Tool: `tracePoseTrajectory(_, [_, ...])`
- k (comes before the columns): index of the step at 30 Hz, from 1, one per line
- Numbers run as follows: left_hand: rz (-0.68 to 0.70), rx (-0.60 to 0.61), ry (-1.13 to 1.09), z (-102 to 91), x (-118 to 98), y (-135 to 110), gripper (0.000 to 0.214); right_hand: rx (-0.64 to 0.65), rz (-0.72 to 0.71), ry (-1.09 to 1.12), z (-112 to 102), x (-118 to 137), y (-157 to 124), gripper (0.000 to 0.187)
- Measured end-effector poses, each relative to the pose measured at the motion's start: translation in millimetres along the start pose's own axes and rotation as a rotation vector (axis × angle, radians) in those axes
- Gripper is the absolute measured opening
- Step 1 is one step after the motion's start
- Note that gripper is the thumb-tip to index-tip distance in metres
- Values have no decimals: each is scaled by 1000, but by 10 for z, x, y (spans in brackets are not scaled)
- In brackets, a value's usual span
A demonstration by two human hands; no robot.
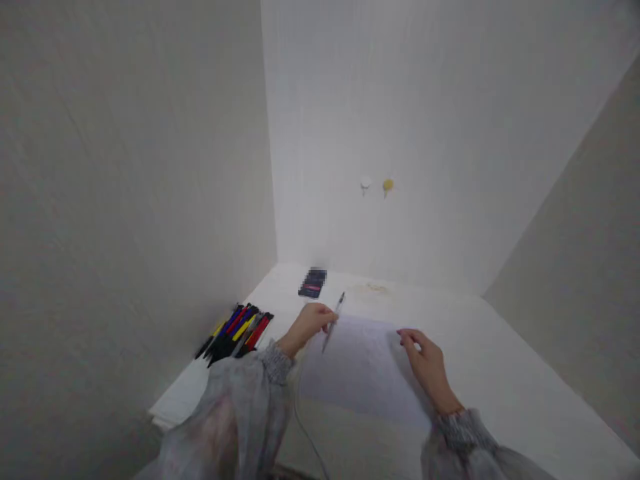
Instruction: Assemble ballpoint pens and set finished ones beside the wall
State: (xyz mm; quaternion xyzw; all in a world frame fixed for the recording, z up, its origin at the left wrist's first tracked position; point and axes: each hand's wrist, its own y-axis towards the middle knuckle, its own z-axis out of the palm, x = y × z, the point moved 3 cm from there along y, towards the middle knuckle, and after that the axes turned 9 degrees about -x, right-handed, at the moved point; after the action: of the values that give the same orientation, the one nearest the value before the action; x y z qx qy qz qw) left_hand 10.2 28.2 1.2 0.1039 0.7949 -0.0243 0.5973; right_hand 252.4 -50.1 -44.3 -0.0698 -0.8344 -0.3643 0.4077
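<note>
A slim pen (328,335), clear or silvery with a dark end, is pinched between the thumb and fingers of my left hand (313,323). It slants above the left part of a white sheet of paper (363,373), its dark end pointing away from me. Off the paper's right side hovers my right hand (426,363). Its fingers are curled, with thumb and index tips close together and nothing visible between them. To the left of my left hand lies a pile of pens (240,333) in black, red, yellow, blue and grey.
A dark phone-like object (313,283), pixelated, lies at the back of the white table (520,400). White walls rise around it. A white hook (365,183) and a yellow hook (388,185) are on the back wall. A thin pale cable (307,433) runs near the front.
</note>
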Motion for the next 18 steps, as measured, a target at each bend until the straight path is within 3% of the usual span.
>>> tracePoseTrajectory(4, [-111, 136, -274, 287, 1, 79, 22, 3, -4, 80, 46, 174, 105, 32])
tracePoseTrajectory(10, [-248, 186, -643, 420, 134, 122, 23, 24, 69, 188, 237, 474, 154, 29])
tracePoseTrajectory(15, [-396, 285, -676, 529, 354, 54, 22, 70, 262, 376, 440, 381, 70, 29])
tracePoseTrajectory(18, [-408, 362, -645, 590, 403, -3, 21, 109, 379, 516, 515, 329, 4, 31])
